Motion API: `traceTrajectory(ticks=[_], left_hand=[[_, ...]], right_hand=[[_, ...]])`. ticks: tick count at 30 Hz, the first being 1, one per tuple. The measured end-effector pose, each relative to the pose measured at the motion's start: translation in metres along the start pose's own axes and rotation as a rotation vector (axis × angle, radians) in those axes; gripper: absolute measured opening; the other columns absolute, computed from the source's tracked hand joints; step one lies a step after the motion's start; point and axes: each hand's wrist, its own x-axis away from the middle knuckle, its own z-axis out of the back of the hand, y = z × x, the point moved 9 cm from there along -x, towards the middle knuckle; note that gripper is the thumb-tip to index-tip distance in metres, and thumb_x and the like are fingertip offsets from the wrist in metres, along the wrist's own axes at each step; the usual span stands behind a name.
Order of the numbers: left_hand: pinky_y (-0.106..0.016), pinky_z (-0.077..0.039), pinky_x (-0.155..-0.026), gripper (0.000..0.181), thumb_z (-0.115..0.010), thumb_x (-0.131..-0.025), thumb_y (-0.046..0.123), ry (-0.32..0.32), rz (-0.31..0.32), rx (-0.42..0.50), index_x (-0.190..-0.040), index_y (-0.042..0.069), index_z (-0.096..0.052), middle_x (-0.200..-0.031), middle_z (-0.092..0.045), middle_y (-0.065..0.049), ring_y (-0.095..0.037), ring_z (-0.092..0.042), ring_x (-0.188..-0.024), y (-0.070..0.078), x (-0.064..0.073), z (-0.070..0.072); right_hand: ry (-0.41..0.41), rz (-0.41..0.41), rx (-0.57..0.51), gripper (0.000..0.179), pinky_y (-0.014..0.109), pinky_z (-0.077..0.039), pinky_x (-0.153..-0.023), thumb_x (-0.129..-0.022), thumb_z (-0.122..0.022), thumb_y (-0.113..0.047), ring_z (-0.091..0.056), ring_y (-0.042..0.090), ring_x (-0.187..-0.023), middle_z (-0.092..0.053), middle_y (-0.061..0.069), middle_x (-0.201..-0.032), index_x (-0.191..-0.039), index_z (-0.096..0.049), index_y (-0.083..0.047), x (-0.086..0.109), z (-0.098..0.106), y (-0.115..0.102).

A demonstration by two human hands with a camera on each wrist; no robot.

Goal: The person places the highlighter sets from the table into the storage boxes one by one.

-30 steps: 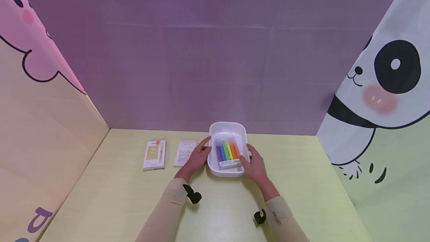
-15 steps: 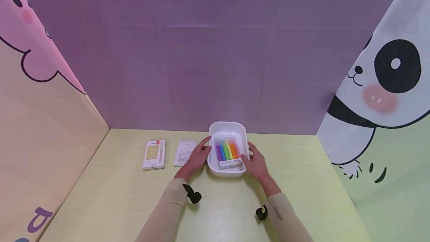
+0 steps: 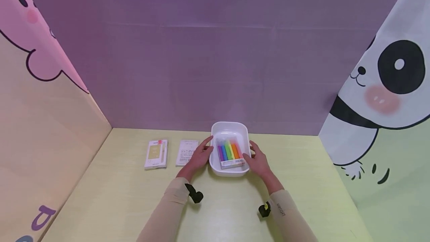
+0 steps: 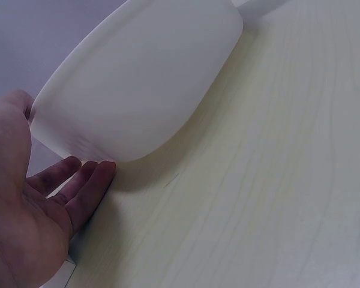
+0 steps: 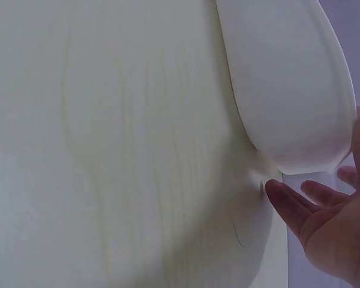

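White tray | marker pack inside | left hand, right hand spread alongside | printed packet, box leftward

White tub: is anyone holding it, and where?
The left hand touches the left side of the white tub; whether it grips can't be told. The right hand, at its right, is open, not gripping.

Looks like a three-sided decorated booth; hard to place further. Has a purple backdrop across twelve o'clock, a peach panel at nine with a pink cartoon figure toward ten, a panda-printed panel at three, and a wood-grained table at six.
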Motion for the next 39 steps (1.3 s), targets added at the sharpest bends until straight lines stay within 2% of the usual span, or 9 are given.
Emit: traceTrajectory(ticks=[9, 16, 27, 32, 39], left_hand=[[-0.039, -0.050, -0.084, 0.048, -0.047, -0.103, 0.026, -0.002, 0.011, 0.004, -0.150, 0.030, -0.038, -0.118, -0.056, -0.016, -0.026, -0.059, -0.099, 0.003, 0.000, -0.002], [-0.038, -0.051, -0.084, 0.048, -0.049, -0.102, 0.028, -0.001, 0.031, 0.002, -0.149, 0.034, -0.039, -0.117, -0.056, -0.015, -0.026, -0.059, -0.098, -0.001, 0.000, -0.003], [-0.036, -0.052, -0.080, 0.048, -0.049, -0.102, 0.027, 0.007, -0.006, 0.008, -0.149, 0.030, -0.040, -0.115, -0.058, -0.016, -0.024, -0.061, -0.095, -0.001, -0.001, -0.002], [-0.035, -0.053, -0.076, 0.048, -0.050, -0.102, 0.026, 0.016, -0.008, 0.022, -0.149, 0.028, -0.041, -0.113, -0.059, -0.016, -0.024, -0.061, -0.093, -0.004, -0.003, 0.000], [-0.038, -0.051, -0.082, 0.048, -0.050, -0.102, 0.026, 0.012, -0.010, -0.007, -0.149, 0.028, -0.040, -0.114, -0.059, -0.016, -0.025, -0.061, -0.097, -0.003, -0.003, 0.002]], right_hand=[[0.014, 0.015, -0.064, 0.060, 0.050, -0.048, -0.091, -0.095, -0.061, -0.019, -0.059, 0.041, -0.107, -0.050, 0.025, -0.136, -0.148, -0.036, -0.007, -0.003, 0.007, 0.002], [-0.001, -0.028, -0.093, 0.061, 0.051, -0.046, -0.094, -0.096, -0.060, -0.019, -0.057, 0.042, -0.111, -0.048, 0.024, -0.138, -0.149, -0.034, -0.008, -0.003, 0.005, 0.010], [-0.026, -0.001, -0.188, 0.056, 0.053, -0.043, -0.097, -0.098, -0.055, -0.012, -0.055, 0.045, -0.113, -0.049, 0.029, -0.135, -0.149, -0.034, -0.005, -0.004, 0.008, 0.003], [-0.061, -0.017, -0.210, 0.056, 0.053, -0.043, -0.097, -0.098, -0.051, -0.010, -0.050, 0.045, -0.120, -0.047, 0.030, -0.137, -0.150, -0.032, -0.009, -0.007, 0.004, 0.001], [-0.075, -0.048, -0.214, 0.056, 0.050, -0.045, -0.096, -0.097, -0.048, -0.010, -0.050, 0.039, -0.120, -0.048, 0.026, -0.136, -0.151, -0.032, -0.014, -0.013, -0.001, 0.006]])
